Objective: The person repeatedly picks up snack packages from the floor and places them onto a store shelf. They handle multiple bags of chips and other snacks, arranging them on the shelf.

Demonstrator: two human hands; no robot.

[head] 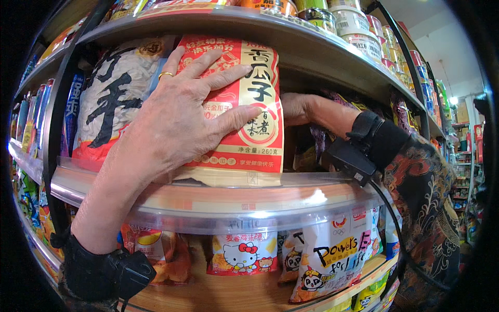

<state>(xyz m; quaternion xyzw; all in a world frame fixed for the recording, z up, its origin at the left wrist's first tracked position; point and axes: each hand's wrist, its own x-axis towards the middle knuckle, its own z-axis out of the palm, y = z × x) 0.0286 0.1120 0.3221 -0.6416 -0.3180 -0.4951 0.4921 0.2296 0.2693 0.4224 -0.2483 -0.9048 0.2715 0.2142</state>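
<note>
A red and cream snack bag (260,117) stands upright on the middle shelf, its front bearing large dark writing. My left hand (183,105), with a gold ring on one finger, lies spread flat over the bag's front. At the bag's right edge, my right hand (296,109) reaches in behind it; the fingers are hidden there. Close by on the left is a large bag of white seeds (117,85) with bold black writing, partly covered by my left hand and forearm.
A clear plastic lip (234,220) runs along the shelf's front. Purple packets (319,142) sit deeper in, beyond my right wrist. Canned goods (351,23) line the shelf above. Below are chip bags (331,257) and a cartoon-cat snack bag (244,253). A black cable (390,210) hangs from my right wrist device.
</note>
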